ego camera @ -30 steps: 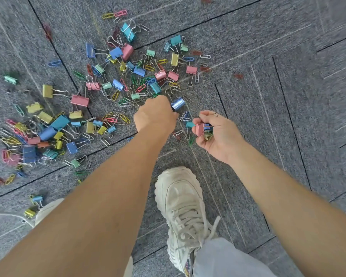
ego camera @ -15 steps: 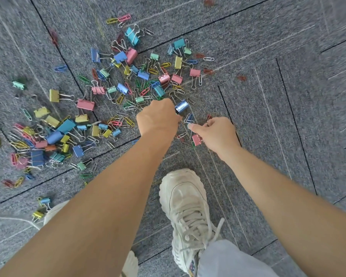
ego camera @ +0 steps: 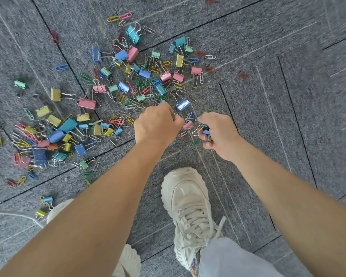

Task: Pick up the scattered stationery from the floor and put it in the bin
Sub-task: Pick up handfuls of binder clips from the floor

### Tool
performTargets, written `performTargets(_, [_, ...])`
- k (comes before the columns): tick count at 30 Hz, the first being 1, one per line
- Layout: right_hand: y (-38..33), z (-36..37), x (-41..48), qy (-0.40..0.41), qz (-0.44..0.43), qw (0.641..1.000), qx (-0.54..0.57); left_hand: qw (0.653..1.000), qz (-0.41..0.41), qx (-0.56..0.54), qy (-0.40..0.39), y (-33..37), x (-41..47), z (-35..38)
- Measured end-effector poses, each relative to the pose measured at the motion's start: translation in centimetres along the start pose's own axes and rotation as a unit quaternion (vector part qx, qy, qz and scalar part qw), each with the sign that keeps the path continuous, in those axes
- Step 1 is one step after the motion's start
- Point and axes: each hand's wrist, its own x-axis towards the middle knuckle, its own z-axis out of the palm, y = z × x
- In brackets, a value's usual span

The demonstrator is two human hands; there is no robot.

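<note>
Pastel metal binder clips and wire paper clips (ego camera: 86, 103) litter the grey carpet floor (ego camera: 268, 96) at left and centre. Mid-frame, the left hand (ego camera: 158, 124) curls knuckles-up over them, its catch hidden. Just right of it, the right hand (ego camera: 220, 134) grips a small bunch of clips (ego camera: 205, 132). Gathering looks barely begun; the next move calls for more handfuls, then finding the unseen bin.

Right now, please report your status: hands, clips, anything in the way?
Left hand fisted at the clip pile, contents hidden. Right hand grips a few clips. Pile mostly on the carpet; bin not in view.
</note>
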Motion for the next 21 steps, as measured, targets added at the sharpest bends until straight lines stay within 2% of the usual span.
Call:
performTargets(3, [-0.4,-0.1,-0.5,-0.079,0.055,0.985,0.146,0.995,-0.038,-0.089,0.002,-0.6,-0.1,-0.1])
performTargets(7, [-0.7,0.2,-0.6,-0.141,0.056,0.967,0.206,0.972,-0.067,-0.223,-0.007,-1.6,-0.2,0.1])
performTargets(9, [-0.9,0.3,-0.6,-0.141,0.050,0.963,0.224,0.934,-0.094,-0.344,-0.019,-2.0,-0.4,-0.2])
performTargets(12, [-1.2,0.4,-0.4,-0.143,0.045,0.951,0.271,0.835,-0.157,-0.518,-0.095,-2.5,-0.7,-1.1])
performTargets(15, [-1.4,0.5,-0.4,-0.172,0.027,0.935,0.309,0.793,-0.165,-0.565,-0.157,-3.0,-1.2,-1.5])
performTargets(18, [-1.8,0.6,-0.3,-0.191,0.022,0.935,0.299,0.786,-0.163,-0.566,-0.186,-3.5,-1.6,-1.3])
performTargets(21, [-2.3,0.5,0.0,-0.196,0.026,0.948,0.249,0.839,-0.146,-0.486,-0.197,-4.0,-1.6,-0.7])
